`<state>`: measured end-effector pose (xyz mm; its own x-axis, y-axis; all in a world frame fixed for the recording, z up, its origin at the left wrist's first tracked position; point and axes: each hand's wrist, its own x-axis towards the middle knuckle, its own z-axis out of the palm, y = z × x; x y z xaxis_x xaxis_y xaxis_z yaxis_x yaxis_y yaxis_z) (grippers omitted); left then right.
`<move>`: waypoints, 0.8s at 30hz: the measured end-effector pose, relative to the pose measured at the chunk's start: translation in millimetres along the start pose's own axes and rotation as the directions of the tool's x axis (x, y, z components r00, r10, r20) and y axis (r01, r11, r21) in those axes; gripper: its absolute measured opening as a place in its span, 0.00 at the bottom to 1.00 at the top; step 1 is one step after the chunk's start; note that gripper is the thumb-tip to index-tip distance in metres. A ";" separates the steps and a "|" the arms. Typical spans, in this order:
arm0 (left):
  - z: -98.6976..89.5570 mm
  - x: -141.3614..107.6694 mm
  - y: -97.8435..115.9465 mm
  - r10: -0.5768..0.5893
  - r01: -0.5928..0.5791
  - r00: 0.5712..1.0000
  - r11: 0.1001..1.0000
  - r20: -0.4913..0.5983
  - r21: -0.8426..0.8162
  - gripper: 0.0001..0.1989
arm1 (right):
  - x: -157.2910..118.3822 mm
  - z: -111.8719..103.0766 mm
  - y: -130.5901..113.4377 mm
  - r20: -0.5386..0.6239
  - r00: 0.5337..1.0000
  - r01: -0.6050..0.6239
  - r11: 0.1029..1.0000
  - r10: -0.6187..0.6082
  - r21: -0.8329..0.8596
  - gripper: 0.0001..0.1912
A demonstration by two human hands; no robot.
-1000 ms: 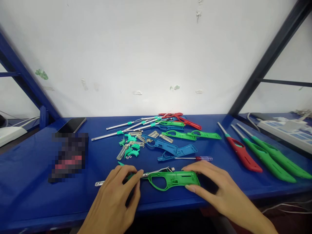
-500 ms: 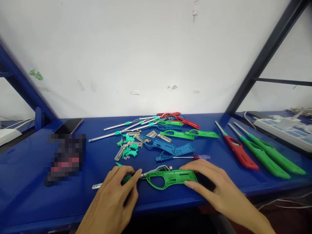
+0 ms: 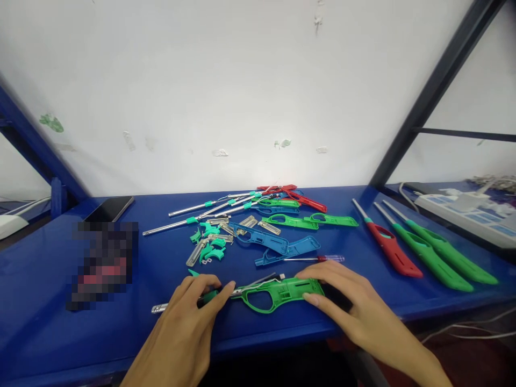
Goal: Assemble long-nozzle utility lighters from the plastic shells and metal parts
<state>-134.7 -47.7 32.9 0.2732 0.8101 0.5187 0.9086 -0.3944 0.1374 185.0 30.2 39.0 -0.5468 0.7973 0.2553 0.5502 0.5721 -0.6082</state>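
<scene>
A green lighter handle half [image 3: 294, 291] lies with its inner side up near the table's front edge. My right hand [image 3: 355, 303] pinches its right end between thumb and fingers. My left hand [image 3: 185, 317] closes over a metal lighter tube [image 3: 159, 308] at the handle's left end; the tube's tip shows left of the hand, and its middle is hidden. From the tube a thin wire and a dark slim piece [image 3: 264, 280] run along the handle's upper edge. Behind lie a screwdriver [image 3: 331, 258] and two blue handle halves [image 3: 262, 238].
Teal triggers [image 3: 217, 252], clear fuel tanks [image 3: 197, 251] and metal tubes [image 3: 189, 210] are heaped toward the wall. Red [image 3: 397, 252] and green whole lighters [image 3: 437, 260] lie at right. A phone [image 3: 109, 208] and a blurred dark object [image 3: 105, 263] lie at left; a power strip [image 3: 471, 215] is far right.
My left fingers have shifted slightly at the tube, and the wire and dark piece now lie closer along the handle's upper edge. My right hand keeps its grip. The view has shifted a little.
</scene>
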 end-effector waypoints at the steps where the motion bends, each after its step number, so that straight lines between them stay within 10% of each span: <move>1: -0.5 0.2 -0.3 0.005 -0.005 1.000 1.000 0.006 0.006 0.23 | 0.1 0.1 0.0 -0.001 1.000 0.003 1.000 -0.003 0.002 0.11; 24: 1.9 6.3 9.1 -0.105 0.099 0.994 0.981 -0.032 -0.166 0.15 | -1.0 -2.6 -1.5 0.026 0.996 0.086 0.996 -0.087 0.033 0.10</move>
<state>-124.1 -45.3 35.9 0.1655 0.8327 0.5284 0.8658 -0.3792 0.3264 186.3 29.1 41.7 -0.6087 0.7395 0.2874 0.4802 0.6318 -0.6085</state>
